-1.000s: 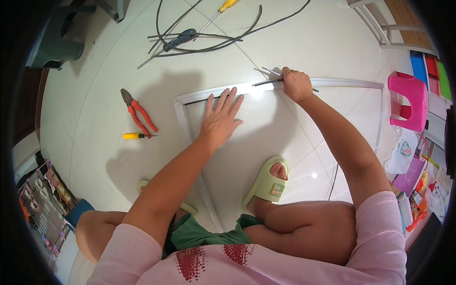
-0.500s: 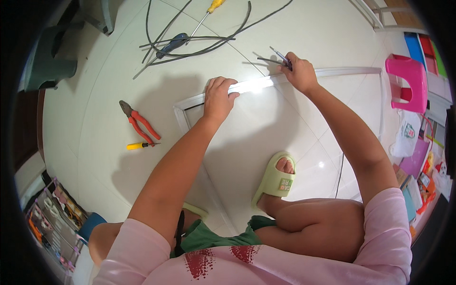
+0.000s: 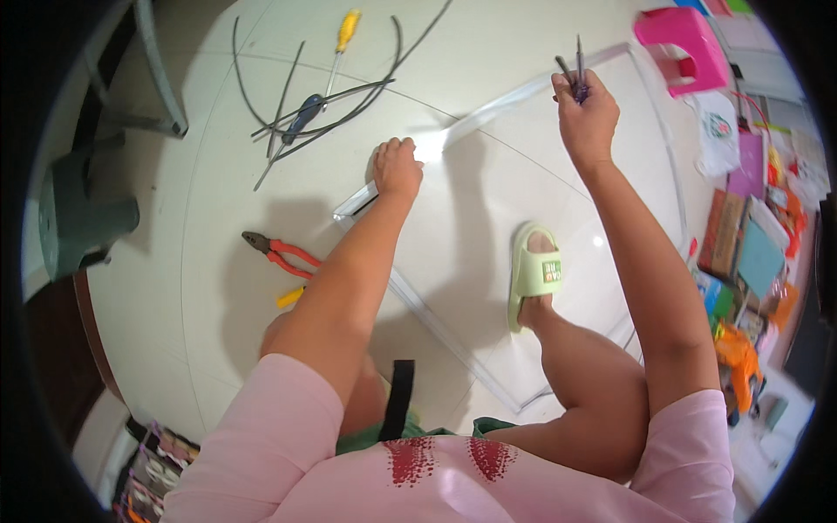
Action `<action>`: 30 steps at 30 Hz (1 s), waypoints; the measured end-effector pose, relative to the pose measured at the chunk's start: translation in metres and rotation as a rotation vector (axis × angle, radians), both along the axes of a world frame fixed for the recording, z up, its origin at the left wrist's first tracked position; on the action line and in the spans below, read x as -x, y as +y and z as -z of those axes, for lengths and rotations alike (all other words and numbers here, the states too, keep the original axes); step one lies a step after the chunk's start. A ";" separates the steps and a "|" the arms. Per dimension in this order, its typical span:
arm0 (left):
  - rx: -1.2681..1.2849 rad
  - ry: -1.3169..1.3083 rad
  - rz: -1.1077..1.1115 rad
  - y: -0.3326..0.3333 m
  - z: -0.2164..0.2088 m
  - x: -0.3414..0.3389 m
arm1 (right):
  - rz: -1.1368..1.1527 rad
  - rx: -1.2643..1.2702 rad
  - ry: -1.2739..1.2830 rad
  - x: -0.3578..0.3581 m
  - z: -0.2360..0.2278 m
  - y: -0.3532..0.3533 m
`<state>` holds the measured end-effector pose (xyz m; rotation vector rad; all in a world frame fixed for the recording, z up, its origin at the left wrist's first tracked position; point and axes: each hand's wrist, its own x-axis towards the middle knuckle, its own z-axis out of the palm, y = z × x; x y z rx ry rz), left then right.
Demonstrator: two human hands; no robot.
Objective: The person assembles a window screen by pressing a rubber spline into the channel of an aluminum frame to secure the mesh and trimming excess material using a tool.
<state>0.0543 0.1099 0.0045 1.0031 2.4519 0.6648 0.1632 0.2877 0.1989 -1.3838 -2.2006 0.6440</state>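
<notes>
A pale metal frame [image 3: 501, 103] lies on the tiled floor in front of me, its corners toward the left and toward my body. My left hand [image 3: 398, 167] is closed over its far bar, near the left corner. My right hand [image 3: 590, 122], raised over the far right part of the frame, grips a small screwdriver [image 3: 580, 54] with a purplish handle. The shaft points away from me. Beside it, the end of a thin dark strip [image 3: 562, 65] sticks out of the same hand; the rest of it is hidden.
Long dark strips [image 3: 370, 94] cross over a blue-handled screwdriver [image 3: 305, 116] and a yellow-handled screwdriver [image 3: 348, 32]. Red-handled pliers [image 3: 277, 251] and a yellow-handled tool [image 3: 290, 297] lie by my left forearm. A pink stool [image 3: 684, 44], green stool [image 3: 87, 218] and clutter flank the floor.
My right hand has risen off the far bar, carrying the screwdriver and strip away to the upper right. The frame appears turned and the view has shifted. My left hand keeps its hold.
</notes>
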 end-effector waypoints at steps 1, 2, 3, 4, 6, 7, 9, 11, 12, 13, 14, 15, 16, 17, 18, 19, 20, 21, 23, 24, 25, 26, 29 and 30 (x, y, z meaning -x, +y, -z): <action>0.045 -0.009 -0.067 0.006 0.001 0.000 | 0.015 0.023 -0.018 -0.007 -0.017 -0.007; 0.027 -0.010 -0.040 0.008 0.002 0.004 | 0.042 0.006 -0.019 -0.016 -0.027 -0.015; 0.026 0.040 -0.013 0.009 0.008 0.004 | -0.044 -0.004 -0.235 -0.032 -0.030 -0.024; 0.030 0.095 0.014 0.007 0.010 0.007 | -0.130 0.002 -0.446 -0.047 -0.027 -0.033; 0.071 0.102 0.086 0.010 0.006 0.007 | -0.105 0.161 -0.606 -0.070 -0.008 -0.061; 0.091 0.087 0.100 0.014 0.001 -0.002 | -0.124 0.224 -0.681 -0.089 0.003 -0.067; 0.160 0.075 0.122 0.013 0.000 -0.018 | -0.157 0.334 -0.806 -0.119 0.034 -0.087; 0.191 0.054 0.134 0.013 -0.004 -0.024 | -0.160 0.427 -0.859 -0.128 0.053 -0.101; 0.229 0.023 0.143 0.010 -0.005 -0.027 | -0.157 0.508 -0.857 -0.130 0.064 -0.105; 0.245 0.041 0.149 0.007 -0.008 -0.033 | -0.212 0.567 -0.846 -0.138 0.079 -0.104; 0.254 0.026 0.144 0.007 -0.011 -0.037 | -0.219 0.582 -0.823 -0.147 0.097 -0.106; 0.254 0.020 0.131 0.010 -0.016 -0.042 | -0.228 0.492 -0.741 -0.157 0.117 -0.106; 0.275 0.044 0.139 0.007 -0.016 -0.047 | -0.226 0.419 -0.659 -0.166 0.134 -0.111; 0.224 0.032 0.141 0.005 -0.016 -0.053 | -0.239 0.444 -0.599 -0.175 0.150 -0.109; 0.178 0.034 0.141 0.000 -0.016 -0.052 | -0.245 0.463 -0.558 -0.171 0.158 -0.111; 0.208 0.072 0.138 -0.010 -0.013 -0.050 | -0.275 0.466 -0.526 -0.164 0.159 -0.114; 0.237 0.074 0.133 -0.020 -0.011 -0.049 | -0.302 0.467 -0.498 -0.158 0.162 -0.117; 0.260 0.063 0.130 -0.028 -0.009 -0.053 | -0.310 0.484 -0.471 -0.158 0.167 -0.121; 0.298 0.060 0.103 -0.043 -0.008 -0.058 | -0.183 0.550 -0.514 -0.156 0.174 -0.122; 0.319 0.028 0.076 -0.045 -0.012 -0.059 | -0.193 0.561 -0.501 -0.153 0.176 -0.123; 0.318 0.010 0.064 -0.044 -0.014 -0.056 | -0.180 0.561 -0.499 -0.151 0.177 -0.122; 0.330 0.016 0.061 -0.040 -0.015 -0.049 | -0.164 0.560 -0.500 -0.148 0.178 -0.121; 0.165 -0.146 0.147 -0.024 -0.022 -0.038 | -0.135 0.597 -0.533 -0.139 0.176 -0.117; 0.164 -0.142 0.140 -0.021 -0.018 -0.032 | -0.143 0.594 -0.531 -0.134 0.174 -0.115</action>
